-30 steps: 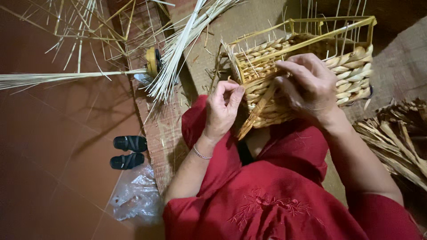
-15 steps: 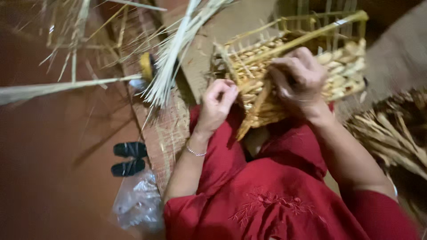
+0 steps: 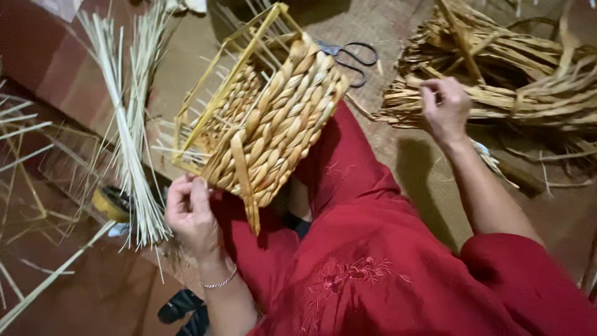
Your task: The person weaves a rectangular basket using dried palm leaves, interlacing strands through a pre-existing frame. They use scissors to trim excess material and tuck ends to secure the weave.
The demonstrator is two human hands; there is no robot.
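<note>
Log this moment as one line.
left hand: grips basket corner | right hand: pinching fibre pile | scissors: behind basket

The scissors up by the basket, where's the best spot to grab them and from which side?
Take the scissors by the dark loop handles, coming from the right, the pile side. The loops lie flat and exposed on the mat, while the blades point toward the basket, probably partly tucked behind it.

Floor-level basket-weaving workshop, dried fibre bundles (image 3: 516, 81), pale reed stalks (image 3: 127, 124), scissors (image 3: 351, 57), half-woven basket (image 3: 273, 124)
</note>
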